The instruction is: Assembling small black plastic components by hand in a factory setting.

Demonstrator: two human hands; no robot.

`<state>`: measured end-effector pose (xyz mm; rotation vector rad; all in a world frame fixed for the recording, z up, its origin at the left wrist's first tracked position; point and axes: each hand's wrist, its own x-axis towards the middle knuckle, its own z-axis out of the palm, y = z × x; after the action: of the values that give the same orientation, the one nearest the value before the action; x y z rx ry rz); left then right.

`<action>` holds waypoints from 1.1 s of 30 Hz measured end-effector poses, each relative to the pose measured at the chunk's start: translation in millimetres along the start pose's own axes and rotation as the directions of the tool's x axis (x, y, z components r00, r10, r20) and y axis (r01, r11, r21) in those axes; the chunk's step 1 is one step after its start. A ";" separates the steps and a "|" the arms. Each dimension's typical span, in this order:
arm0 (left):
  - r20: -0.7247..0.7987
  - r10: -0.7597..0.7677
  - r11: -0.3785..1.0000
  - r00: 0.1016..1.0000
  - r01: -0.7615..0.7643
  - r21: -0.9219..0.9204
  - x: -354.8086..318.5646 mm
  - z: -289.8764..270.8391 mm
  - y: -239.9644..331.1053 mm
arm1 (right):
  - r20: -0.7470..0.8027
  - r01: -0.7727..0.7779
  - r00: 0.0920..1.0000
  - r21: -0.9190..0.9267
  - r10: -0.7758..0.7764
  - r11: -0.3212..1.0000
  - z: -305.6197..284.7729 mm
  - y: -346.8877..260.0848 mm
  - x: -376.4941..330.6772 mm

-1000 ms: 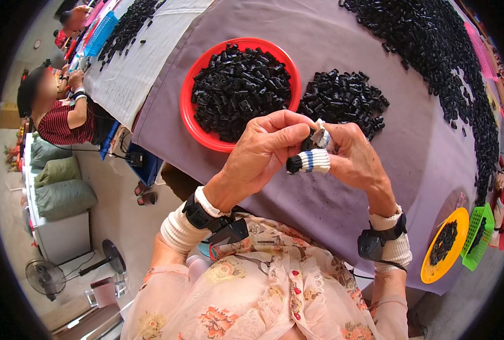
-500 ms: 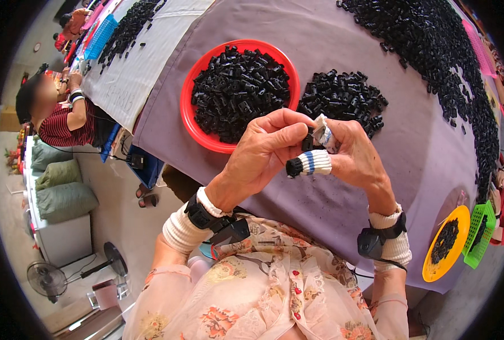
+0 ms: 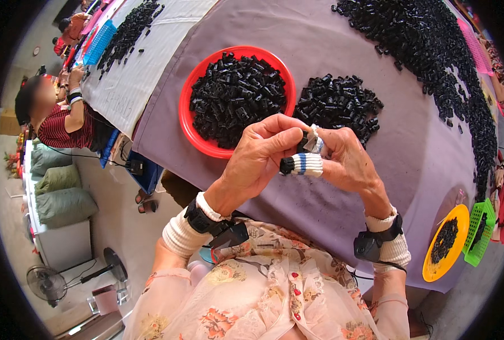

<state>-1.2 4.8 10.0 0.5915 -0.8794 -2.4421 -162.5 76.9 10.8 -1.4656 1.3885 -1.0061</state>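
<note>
My left hand [image 3: 261, 148] pinches a small black plastic part [image 3: 303, 141] between thumb and fingertips, just in front of the red basin. My right hand [image 3: 351, 161] is closed on the same part from the other side. Knitted white finger covers with blue stripes [image 3: 308, 164] sit on its thumb and a finger, and they partly hide the part. Beyond my hands stands a round red basin [image 3: 187, 122] heaped with black plastic parts [image 3: 235, 99]. To its right lies a loose pile of similar black parts [image 3: 338, 106] on the purple-grey cloth [image 3: 274, 212].
A large spread of black parts [image 3: 416, 51] covers the far right of the table. At the right edge sit a yellow plate [image 3: 461, 221] and a green basket [image 3: 474, 255], both holding parts. A person in a striped shirt [image 3: 65, 127] works at the left beside a blue basket [image 3: 99, 42].
Both hands have shifted slightly left, still together on the black part. The basin and piles appear a little lower and to the left in view.
</note>
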 end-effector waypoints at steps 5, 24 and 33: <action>-0.003 -0.001 1.000 1.000 0.001 0.014 0.1 2.3 1.3 | -0.101 0.022 0.995 -0.031 -0.025 0.999 -2.9 -1.5 0.5; -0.021 0.014 0.999 1.000 -0.013 0.048 -1.2 0.1 -2.5 | -0.007 0.007 1.000 -0.064 -0.007 0.998 1.4 -2.0 -3.1; -0.039 0.005 1.000 0.999 -0.005 0.020 -3.8 4.2 0.1 | -0.091 0.044 0.994 -0.099 -0.053 0.994 -1.1 -6.0 0.7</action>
<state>-0.4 8.9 13.9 0.6415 -0.8891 -2.4116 -161.7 76.1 16.9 -1.5460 1.4932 -1.0629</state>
